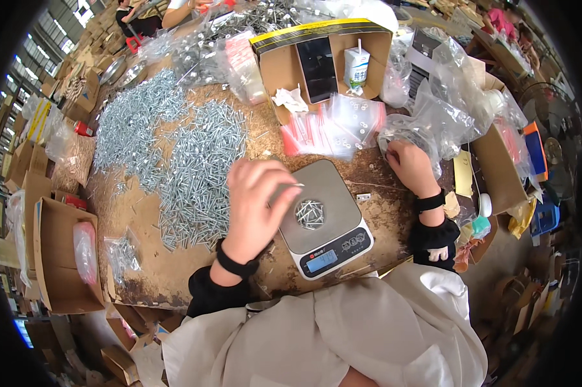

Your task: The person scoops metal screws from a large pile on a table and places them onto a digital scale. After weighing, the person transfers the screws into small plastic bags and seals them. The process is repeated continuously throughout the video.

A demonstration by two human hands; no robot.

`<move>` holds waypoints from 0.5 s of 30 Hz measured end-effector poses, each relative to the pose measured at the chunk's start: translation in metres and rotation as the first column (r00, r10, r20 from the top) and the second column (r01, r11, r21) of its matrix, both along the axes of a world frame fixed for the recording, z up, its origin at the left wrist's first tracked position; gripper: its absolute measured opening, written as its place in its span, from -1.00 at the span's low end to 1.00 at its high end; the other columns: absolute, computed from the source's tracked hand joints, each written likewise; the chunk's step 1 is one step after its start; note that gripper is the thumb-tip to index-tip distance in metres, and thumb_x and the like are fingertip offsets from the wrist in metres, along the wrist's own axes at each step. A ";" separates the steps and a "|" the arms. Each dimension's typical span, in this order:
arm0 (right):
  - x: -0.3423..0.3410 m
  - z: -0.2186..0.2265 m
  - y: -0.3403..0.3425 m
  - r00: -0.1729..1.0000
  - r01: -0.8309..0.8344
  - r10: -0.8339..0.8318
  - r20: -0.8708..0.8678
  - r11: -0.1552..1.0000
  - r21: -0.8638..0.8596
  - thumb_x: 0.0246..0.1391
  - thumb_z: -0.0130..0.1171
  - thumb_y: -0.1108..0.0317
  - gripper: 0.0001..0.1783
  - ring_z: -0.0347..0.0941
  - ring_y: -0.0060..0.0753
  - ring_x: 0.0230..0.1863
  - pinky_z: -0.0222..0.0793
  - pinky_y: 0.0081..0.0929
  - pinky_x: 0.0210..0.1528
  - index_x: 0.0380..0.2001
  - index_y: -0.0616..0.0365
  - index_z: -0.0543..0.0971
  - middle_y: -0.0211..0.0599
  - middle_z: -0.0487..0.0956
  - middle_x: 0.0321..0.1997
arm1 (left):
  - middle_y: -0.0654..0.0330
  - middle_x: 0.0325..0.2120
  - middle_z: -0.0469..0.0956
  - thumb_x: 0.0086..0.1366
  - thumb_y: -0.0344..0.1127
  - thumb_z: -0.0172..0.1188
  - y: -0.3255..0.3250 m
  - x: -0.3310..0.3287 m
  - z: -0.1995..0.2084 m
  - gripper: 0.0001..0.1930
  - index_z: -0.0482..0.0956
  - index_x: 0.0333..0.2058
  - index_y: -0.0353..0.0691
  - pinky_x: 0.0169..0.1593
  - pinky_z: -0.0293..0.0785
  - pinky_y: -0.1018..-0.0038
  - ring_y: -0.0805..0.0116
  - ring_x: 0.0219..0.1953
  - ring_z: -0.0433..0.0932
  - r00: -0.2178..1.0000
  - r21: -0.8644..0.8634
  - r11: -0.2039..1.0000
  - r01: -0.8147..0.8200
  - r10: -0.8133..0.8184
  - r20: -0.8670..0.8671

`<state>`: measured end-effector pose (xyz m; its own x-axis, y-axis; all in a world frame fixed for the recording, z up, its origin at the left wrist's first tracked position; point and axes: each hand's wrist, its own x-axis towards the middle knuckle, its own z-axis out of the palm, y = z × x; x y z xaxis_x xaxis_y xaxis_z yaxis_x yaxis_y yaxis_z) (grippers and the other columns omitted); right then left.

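Observation:
Over the left edge of the digital scale [327, 205], my left hand [255, 200] is closed in a pinch, with a small silvery screw at its fingertips. Below those fingertips, a small round dish on the steel plate holds a heap of screws [310, 215]. My right hand [412, 169] is closed, its fingers curled down at the edge of a clear plastic bag [404, 132]; what they grip is hidden. Left of my left hand spreads a big pile of loose silver screws [204, 164]. Beyond the scale lie small clear zip bags with red edges [333, 126].
An open cardboard box [275, 71] at the back holds a phone [318, 69] and a drink carton [356, 68]. Another cardboard box [65, 258] stands at the left edge beside a bag of screws [122, 255]. More plastic bags and a carton [497, 161] crowd the right.

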<state>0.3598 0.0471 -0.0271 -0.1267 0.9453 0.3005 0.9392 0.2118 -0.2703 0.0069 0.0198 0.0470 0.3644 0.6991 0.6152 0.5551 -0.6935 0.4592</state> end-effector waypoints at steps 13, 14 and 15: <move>-0.019 0.014 -0.059 0.986 0.060 -0.053 0.157 0.997 -0.038 -0.03 0.24 0.45 -0.81 0.50 -0.02 -0.20 0.46 -0.16 -0.21 -0.32 0.17 0.46 -0.17 0.53 -0.30 | 0.17 -0.36 0.55 0.25 -0.42 0.31 -0.002 -0.133 -0.026 -0.88 0.53 -0.35 -0.27 -0.04 0.34 0.29 0.17 -0.22 0.46 0.882 -0.117 0.903 -0.414 0.429 0.192; -0.020 0.016 -0.069 0.984 0.055 -0.048 0.170 0.998 -0.033 -0.03 0.23 0.45 -0.82 0.49 -0.02 -0.19 0.46 -0.16 -0.19 -0.33 0.17 0.47 -0.17 0.52 -0.30 | 0.17 -0.36 0.55 0.25 -0.42 0.30 0.000 -0.132 -0.030 -0.88 0.53 -0.35 -0.28 -0.04 0.34 0.29 0.17 -0.22 0.46 0.895 -0.132 0.912 -0.389 0.408 0.180; -0.025 0.018 -0.070 0.984 0.013 -0.007 0.177 0.999 -0.032 -0.03 0.23 0.46 -0.83 0.48 -0.02 -0.19 0.45 -0.17 -0.18 -0.34 0.17 0.47 -0.16 0.51 -0.31 | 0.17 -0.37 0.55 0.25 -0.43 0.30 -0.006 -0.134 -0.029 -0.88 0.53 -0.34 -0.28 -0.04 0.34 0.30 0.18 -0.22 0.47 0.894 -0.148 0.905 -0.398 0.419 0.160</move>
